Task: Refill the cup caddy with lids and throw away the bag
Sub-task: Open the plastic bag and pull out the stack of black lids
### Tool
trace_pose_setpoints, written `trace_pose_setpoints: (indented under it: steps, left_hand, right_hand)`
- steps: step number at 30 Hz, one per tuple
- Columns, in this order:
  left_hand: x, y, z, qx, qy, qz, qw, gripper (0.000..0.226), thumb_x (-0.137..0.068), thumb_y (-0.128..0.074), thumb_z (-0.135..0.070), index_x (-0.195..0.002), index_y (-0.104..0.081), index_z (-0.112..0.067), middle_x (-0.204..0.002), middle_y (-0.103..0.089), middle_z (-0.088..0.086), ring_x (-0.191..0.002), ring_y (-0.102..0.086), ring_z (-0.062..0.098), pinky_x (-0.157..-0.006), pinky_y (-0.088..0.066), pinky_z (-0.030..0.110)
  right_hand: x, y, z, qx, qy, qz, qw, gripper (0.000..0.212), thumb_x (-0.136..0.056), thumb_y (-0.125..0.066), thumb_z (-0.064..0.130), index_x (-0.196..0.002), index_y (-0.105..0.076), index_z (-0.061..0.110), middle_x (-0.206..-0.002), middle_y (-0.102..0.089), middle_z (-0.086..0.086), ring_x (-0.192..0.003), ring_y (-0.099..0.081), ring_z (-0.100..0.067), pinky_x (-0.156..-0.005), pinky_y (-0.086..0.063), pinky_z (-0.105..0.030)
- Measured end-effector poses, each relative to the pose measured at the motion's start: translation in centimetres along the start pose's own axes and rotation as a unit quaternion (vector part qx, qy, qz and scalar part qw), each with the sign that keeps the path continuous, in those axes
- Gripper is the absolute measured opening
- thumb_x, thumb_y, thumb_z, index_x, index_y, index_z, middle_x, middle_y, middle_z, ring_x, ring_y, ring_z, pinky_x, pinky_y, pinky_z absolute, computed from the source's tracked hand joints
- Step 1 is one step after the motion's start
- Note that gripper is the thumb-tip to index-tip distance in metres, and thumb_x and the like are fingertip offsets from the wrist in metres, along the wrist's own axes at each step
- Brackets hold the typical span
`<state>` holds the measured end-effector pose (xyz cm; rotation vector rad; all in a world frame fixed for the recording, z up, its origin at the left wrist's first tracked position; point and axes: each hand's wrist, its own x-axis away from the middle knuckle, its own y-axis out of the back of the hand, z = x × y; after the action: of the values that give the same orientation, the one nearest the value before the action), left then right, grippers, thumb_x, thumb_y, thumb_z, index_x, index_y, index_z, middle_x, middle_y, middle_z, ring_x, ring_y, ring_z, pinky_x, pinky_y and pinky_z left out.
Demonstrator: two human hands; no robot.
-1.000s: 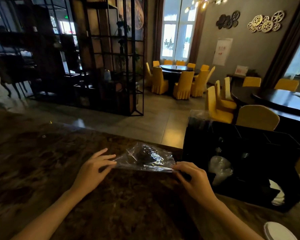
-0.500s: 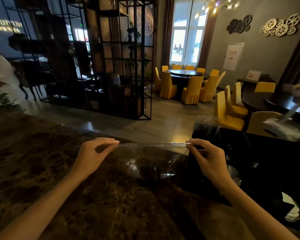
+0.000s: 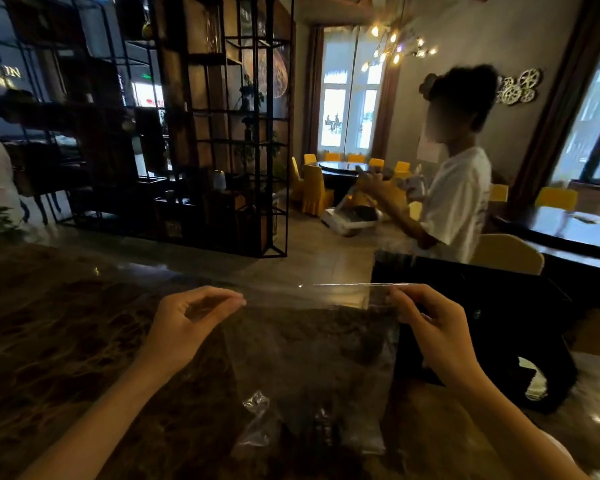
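The counter ran dark and marbled across the foreground; a black shelf stood beyond it on the left.

The left hand was raised above the counter, thumb and forefinger pinched on the left upper corner of the bag; the remaining fingers curled loosely behind. The bag hung as a clear sheet between both hands, its top edge stretched level from left to right, its body falling straight down toward the counter; the lower end was crumpled near the counter edge. No lids could be made out inside; the bag appeared empty, though the dim light left this uncertain.

The right hand pinched the right upper corner in the same manner, at the same height.

The caddy stood just behind and to the right of the right hand, a black box on the counter; its compartments were too dark to read.

A person in a white shirt stood behind the caddy.

Judgement: the refill looked done; disposal remained. The bag's long axis hung vertical below both grips, equally near each hand; either could gather it. No bin was in view.
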<state>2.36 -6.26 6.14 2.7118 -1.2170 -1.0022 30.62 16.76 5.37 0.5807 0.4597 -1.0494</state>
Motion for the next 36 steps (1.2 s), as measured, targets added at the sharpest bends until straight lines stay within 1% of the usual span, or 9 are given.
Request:
trace_pose_setpoints:
  steps: [6, 13, 17, 20, 25, 29, 31, 34, 36]
  left_hand:
    - [5.3, 1.4, -2.3, 0.034, 0.011, 0.036, 0.999, 0.014, -0.082, -0.072, -0.038, -0.094, -0.079, -0.036, -0.098, -0.08, -0.008, -0.093, -0.075, 0.009, -0.085, -0.057, 0.017]
    - [8.9, 1.0, -4.3, 0.083, 0.022, 0.07, 0.994, 0.013, -0.084, -0.072, -0.028, -0.094, -0.08, -0.031, -0.096, -0.08, -0.003, -0.089, -0.075, 0.011, -0.082, -0.058, 0.019]
    - [10.6, 0.2, -4.5, 0.104, 0.047, 0.116, 0.987, 0.016, -0.087, -0.07, -0.025, -0.098, -0.079, -0.029, -0.1, -0.08, -0.004, -0.094, -0.075, 0.011, -0.083, -0.058, 0.019]
    - [11.7, -0.6, -4.1, 0.095, 0.05, 0.143, 0.984, 0.023, -0.092, -0.069, -0.008, -0.105, -0.078, -0.025, -0.104, -0.079, -0.004, -0.098, -0.074, 0.012, -0.087, -0.058, 0.023]
    - [12.4, -1.2, -4.0, 0.099, 0.063, 0.101, 0.988, 0.027, -0.086, -0.076, -0.004, -0.1, -0.077, -0.027, -0.104, -0.078, -0.003, -0.097, -0.074, 0.013, -0.088, -0.059, 0.025]
    - [12.7, -1.6, -4.2, 0.109, 0.078, 0.077, 0.988, 0.022, -0.085, -0.078, -0.011, -0.097, -0.077, -0.03, -0.1, -0.078, -0.003, -0.092, -0.075, 0.015, -0.081, -0.061, 0.026]
    - [13.0, -2.0, -4.6, 0.114, 0.073, 0.07, 0.988, 0.018, -0.086, -0.077, -0.013, -0.098, -0.077, -0.027, -0.098, -0.078, -0.002, -0.09, -0.076, 0.015, -0.079, -0.061, 0.025]
    - [13.3, -2.5, -5.2, 0.134, 0.057, 0.063, 0.987, 0.015, -0.086, -0.076, -0.018, -0.097, -0.078, -0.028, -0.097, -0.079, -0.003, -0.089, -0.076, 0.015, -0.077, -0.059, 0.019]
    - [13.5, -2.8, -5.5, 0.138, 0.042, 0.065, 0.987, 0.015, -0.085, -0.075, -0.024, -0.098, -0.078, -0.03, -0.096, -0.079, -0.006, -0.089, -0.076, 0.013, -0.077, -0.059, 0.019]
  right_hand:
    - [6.3, 0.8, 4.2, 0.007, -0.021, -0.018, 1.0, 0.016, -0.098, -0.064, 0.023, -0.106, -0.075, 0.03, -0.1, -0.077, 0.007, -0.09, -0.074, -0.008, -0.069, -0.056, -0.013]
    - [11.8, 1.9, 7.9, 0.014, -0.06, -0.06, 0.996, 0.023, -0.095, -0.061, 0.037, -0.108, -0.075, 0.026, -0.1, -0.077, 0.004, -0.095, -0.074, -0.014, -0.078, -0.062, -0.028]
    - [13.5, 2.5, 8.4, 0.03, -0.075, -0.088, 0.993, 0.015, -0.098, -0.063, 0.033, -0.103, -0.077, 0.036, -0.098, -0.078, 0.006, -0.092, -0.074, -0.01, -0.073, -0.058, -0.017]
    - [14.4, 2.8, 8.4, 0.035, -0.102, -0.103, 0.989, 0.016, -0.099, -0.065, 0.032, -0.098, -0.077, 0.042, -0.094, -0.079, 0.007, -0.089, -0.074, -0.008, -0.069, -0.057, -0.015]
    - [14.7, 2.9, 8.7, 0.075, -0.131, -0.128, 0.98, 0.009, -0.095, -0.066, 0.039, -0.1, -0.073, 0.042, -0.096, -0.077, 0.012, -0.091, -0.072, -0.002, -0.079, -0.058, -0.031]
    - [14.9, 1.2, 9.5, 0.18, -0.124, -0.216, 0.952, 0.047, -0.09, -0.076, 0.026, -0.131, -0.054, 0.022, -0.125, -0.055, 0.003, -0.11, -0.059, -0.013, -0.09, -0.055, -0.034]
    - [15.5, -0.7, 10.5, 0.213, -0.069, -0.242, 0.944, 0.052, -0.087, -0.08, 0.015, -0.127, -0.048, 0.021, -0.124, -0.048, -0.006, -0.107, -0.056, -0.016, -0.087, -0.056, -0.033]
    - [16.7, -4.0, 12.0, 0.245, 0.078, -0.141, 0.956, 0.029, -0.084, -0.079, 0.004, -0.104, -0.059, 0.012, -0.107, -0.052, -0.002, -0.094, -0.057, 0.0, -0.078, -0.056, -0.019]
    - [17.7, -6.0, 12.9, 0.246, 0.124, -0.036, 0.96, 0.016, -0.088, -0.074, 0.014, -0.103, -0.067, 0.012, -0.11, -0.057, 0.001, -0.097, -0.059, -0.004, -0.079, -0.057, -0.021]
